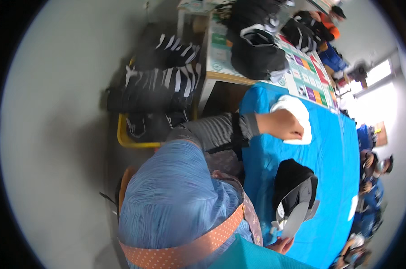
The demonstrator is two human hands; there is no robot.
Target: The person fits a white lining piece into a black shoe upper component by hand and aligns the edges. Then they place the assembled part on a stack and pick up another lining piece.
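From the upper left my left arm, in a grey striped sleeve, reaches across the table. My left hand (pixel 281 125) is closed, its fingertips pinched together on a stack of white curved pieces (pixel 297 107); whether a single piece is between them is hard to see. At the lower edge, my right hand (pixel 281 245) is partly hidden by teal cloth (pixel 256 255). Its fingers grip the lower end of a flat grey rounded piece (pixel 295 222). Right against that piece lies a black cap (pixel 292 179), its grey inside showing.
Blue sheeting (pixel 333 157) covers the table. Farther along, black bags or caps (pixel 256 54) are piled on a table with coloured printed sheets (pixel 218 49). A yellow-rimmed crate (pixel 122 134) of black goods with white strips stands left. Other people (pixel 375 175) work on the right.
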